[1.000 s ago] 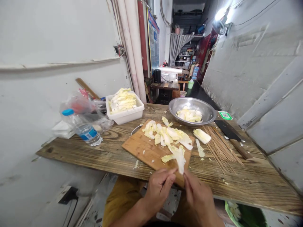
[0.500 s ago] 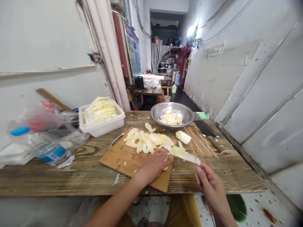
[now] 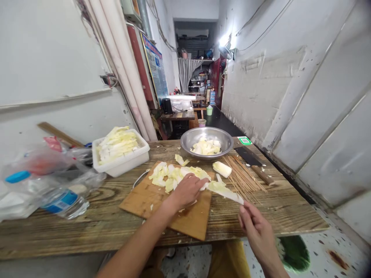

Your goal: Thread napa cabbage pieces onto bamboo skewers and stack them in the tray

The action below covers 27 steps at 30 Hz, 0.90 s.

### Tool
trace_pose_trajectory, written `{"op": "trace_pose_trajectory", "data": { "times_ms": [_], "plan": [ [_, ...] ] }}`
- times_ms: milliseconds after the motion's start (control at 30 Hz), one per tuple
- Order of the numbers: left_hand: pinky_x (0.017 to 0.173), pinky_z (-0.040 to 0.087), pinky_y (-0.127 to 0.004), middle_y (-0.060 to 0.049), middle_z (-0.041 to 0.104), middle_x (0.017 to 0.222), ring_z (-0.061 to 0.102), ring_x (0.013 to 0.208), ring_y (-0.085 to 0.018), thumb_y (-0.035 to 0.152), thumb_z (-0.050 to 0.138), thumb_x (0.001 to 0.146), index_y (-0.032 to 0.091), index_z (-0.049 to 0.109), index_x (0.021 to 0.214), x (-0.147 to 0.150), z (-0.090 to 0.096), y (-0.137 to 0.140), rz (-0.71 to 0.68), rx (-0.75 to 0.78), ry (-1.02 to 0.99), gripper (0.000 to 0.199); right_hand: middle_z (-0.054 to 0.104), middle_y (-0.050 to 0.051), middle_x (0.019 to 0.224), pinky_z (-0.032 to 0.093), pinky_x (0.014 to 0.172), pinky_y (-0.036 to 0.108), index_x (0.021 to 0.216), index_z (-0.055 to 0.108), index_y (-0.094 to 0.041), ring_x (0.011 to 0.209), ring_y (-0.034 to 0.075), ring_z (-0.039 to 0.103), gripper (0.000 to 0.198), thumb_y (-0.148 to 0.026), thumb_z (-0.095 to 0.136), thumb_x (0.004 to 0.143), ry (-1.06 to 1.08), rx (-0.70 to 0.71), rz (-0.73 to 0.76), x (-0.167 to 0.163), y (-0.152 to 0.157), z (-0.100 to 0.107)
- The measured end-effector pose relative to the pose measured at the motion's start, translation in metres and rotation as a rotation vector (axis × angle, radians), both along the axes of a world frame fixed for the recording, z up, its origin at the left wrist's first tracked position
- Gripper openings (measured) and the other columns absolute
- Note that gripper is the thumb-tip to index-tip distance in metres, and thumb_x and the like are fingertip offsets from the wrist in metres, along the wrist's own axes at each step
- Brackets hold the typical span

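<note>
Filled: white tub (image 3: 126, 165). Seemingly left: loose leaves (image 3: 174, 175). My right hand (image 3: 257, 227) pinches one pale leaf (image 3: 227, 192); left hand (image 3: 187, 193), cannot tell.

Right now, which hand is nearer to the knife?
Right. The right hand, pinching a cabbage leaf, is on the near side of the knife; the left hand is farther off, over the cutting board.
</note>
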<state>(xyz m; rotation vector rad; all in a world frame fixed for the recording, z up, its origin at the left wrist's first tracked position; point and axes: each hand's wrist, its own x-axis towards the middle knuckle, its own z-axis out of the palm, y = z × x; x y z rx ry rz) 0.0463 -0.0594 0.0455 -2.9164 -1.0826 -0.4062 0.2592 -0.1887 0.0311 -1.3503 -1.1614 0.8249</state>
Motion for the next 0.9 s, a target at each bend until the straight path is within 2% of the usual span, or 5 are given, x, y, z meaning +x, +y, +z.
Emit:
{"op": "trace_pose_trajectory", "data": {
  "times_ms": [200, 433, 633, 767, 900],
  "plan": [
    [0.097, 0.028, -0.045, -0.015, 0.046, 0.128, 0.040, 0.117, -0.030, 0.043, 0.045, 0.085, 0.018, 0.031, 0.137, -0.015, 0.000, -0.002, 0.358, -0.413, -0.353, 0.059, 0.069, 0.008, 0.079, 0.051, 0.051, 0.022, 0.108, 0.063, -0.013, 0.064, 0.017, 0.064, 0.037, -0.040, 0.050, 0.086, -0.260, 0.115, -0.005, -0.006, -0.001, -0.011],
    [0.085, 0.039, -0.030, -0.004, 0.058, 0.094, 0.051, 0.089, -0.016, 0.038, 0.051, 0.085, 0.019, 0.041, 0.129, -0.031, 0.000, -0.054, 0.207, -1.070, -0.908, 0.049, 0.070, 0.009, 0.105, 0.053, 0.079, 0.023, 0.113, 0.063, -0.018, 0.091, 0.018, 0.067, 0.029, -0.025, 0.048, 0.088, -0.547, 0.260, 0.288, -0.010, -0.010, -0.002],
    [0.047, 0.034, -0.021, 0.002, 0.056, 0.063, 0.045, 0.047, -0.009, 0.040, 0.057, 0.080, 0.013, 0.046, 0.118, -0.032, -0.007, -0.074, 0.379, -1.032, -1.071, 0.049, 0.069, 0.009, 0.105, 0.053, 0.074, 0.023, 0.117, 0.061, -0.020, 0.089, 0.017, 0.068, 0.032, -0.021, 0.042, 0.091, -0.639, 0.263, 0.421, -0.024, -0.005, 0.005],
    [0.052, 0.035, -0.021, -0.001, 0.059, 0.069, 0.044, 0.050, -0.008, 0.044, 0.048, 0.085, 0.013, 0.055, 0.099, -0.037, -0.002, -0.081, 0.388, -0.957, -1.117, 0.034, 0.070, 0.010, 0.104, 0.054, 0.074, 0.026, 0.114, 0.062, -0.019, 0.089, 0.019, 0.068, 0.032, -0.025, 0.041, 0.092, -0.669, 0.187, 0.433, -0.024, -0.004, 0.002],
    [0.056, 0.032, -0.021, 0.000, 0.054, 0.070, 0.041, 0.057, -0.008, 0.046, 0.046, 0.086, 0.015, 0.059, 0.107, -0.041, 0.005, -0.089, 0.403, -0.986, -1.115, 0.040, 0.069, 0.008, 0.106, 0.052, 0.078, 0.028, 0.116, 0.062, -0.021, 0.092, 0.019, 0.067, 0.033, -0.027, 0.039, 0.092, -0.641, 0.119, 0.482, -0.022, -0.004, 0.007]
  ]
}}
